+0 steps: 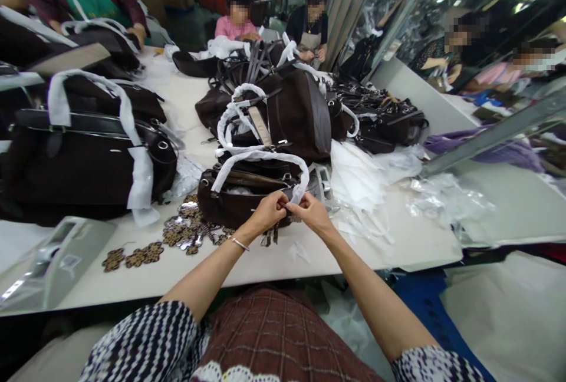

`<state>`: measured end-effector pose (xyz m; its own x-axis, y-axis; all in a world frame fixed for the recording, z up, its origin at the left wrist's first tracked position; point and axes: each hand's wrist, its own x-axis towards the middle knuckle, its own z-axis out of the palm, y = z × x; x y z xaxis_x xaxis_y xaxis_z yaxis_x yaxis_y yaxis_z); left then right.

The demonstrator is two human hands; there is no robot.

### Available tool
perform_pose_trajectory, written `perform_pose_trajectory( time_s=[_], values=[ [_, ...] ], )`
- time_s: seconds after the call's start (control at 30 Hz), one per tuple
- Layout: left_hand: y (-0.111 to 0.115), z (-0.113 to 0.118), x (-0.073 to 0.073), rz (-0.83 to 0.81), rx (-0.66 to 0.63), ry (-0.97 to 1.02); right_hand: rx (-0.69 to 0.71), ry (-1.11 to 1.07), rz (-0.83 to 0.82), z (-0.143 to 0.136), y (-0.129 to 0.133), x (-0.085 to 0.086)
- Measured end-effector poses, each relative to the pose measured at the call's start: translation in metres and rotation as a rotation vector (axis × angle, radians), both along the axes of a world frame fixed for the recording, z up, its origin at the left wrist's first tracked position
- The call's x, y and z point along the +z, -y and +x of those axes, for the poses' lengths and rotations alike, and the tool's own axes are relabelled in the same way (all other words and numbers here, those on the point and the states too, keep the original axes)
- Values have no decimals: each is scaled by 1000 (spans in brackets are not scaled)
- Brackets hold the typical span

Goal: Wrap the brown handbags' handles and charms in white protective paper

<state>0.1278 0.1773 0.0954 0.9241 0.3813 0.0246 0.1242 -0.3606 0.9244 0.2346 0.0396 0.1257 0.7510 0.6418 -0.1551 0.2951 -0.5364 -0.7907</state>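
A small dark brown handbag [230, 202] lies at the table's front, its top partly open. White wrap covers its arched handle [269, 157]. My left hand [270, 210] is closed in a pinch at the bag's right part, by the lower end of the handle. Close beside it, my right hand [312, 211] also pinches there, fingertips almost meeting the left ones. What the fingertips hold is too small to make out. Below my left hand hang small metal and strap pieces [269, 236]. Leopard-patterned flower-shaped charms [188, 226] lie left of the bag.
Large dark handbags with wrapped handles stand at the left [88, 164] and behind the small bag [296, 111]. Clear plastic [451, 202] and white sheets [358, 178] lie right on the table [411, 246]. Several people work beyond it. A slanting metal pole [499, 134] crosses the right side.
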Motion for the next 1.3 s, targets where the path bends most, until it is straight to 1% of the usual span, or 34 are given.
perform_pose_trajectory(
  time_s=[0.1,0.2,0.27,0.3,0.37,0.43,0.53,0.67,0.73,0.8,0.9,0.97,1.0,1.03,1.07,1.13,1.23,1.3],
  values=[
    [-4,-5,1,-129,-40,-10,-12,79,-9,6,-11,1],
    [-4,-14,1,-286,-7,-29,-67,51,-2,16,-17,0],
    [-3,-21,2,-339,13,-75,-117,-72,53,21,-18,-1],
    [-3,-24,4,-341,17,-100,-130,-159,91,23,-17,-1],
    [-6,-28,9,-308,15,-123,-118,-327,164,25,-15,1],
    [-11,-30,15,-270,7,-122,-91,-433,205,25,-12,2],
    [-19,-28,21,-177,3,-118,-90,-493,200,25,-11,4],
    [-26,-21,22,-36,40,-74,-63,-486,222,27,-10,3],
    [-28,-17,25,41,43,-42,-11,-458,241,27,-7,4],
    [-31,-9,31,188,21,-4,83,-434,248,26,-3,6],
    [-39,13,42,484,-80,34,270,-346,231,23,1,11],
    [-44,34,47,604,-202,40,370,-156,134,21,1,15],
    [-46,45,49,612,-266,44,413,-23,42,20,1,18],
    [-46,55,50,581,-321,50,450,117,-72,19,0,23],
    [-44,64,52,513,-365,61,479,247,-202,19,-1,28],
    [-38,75,56,292,-421,121,502,445,-461,17,-4,42],
    [-26,74,68,-174,-464,216,467,578,-754,14,-6,62],
    [-22,67,78,-528,-457,212,454,577,-872,13,-5,69]
  ],
)
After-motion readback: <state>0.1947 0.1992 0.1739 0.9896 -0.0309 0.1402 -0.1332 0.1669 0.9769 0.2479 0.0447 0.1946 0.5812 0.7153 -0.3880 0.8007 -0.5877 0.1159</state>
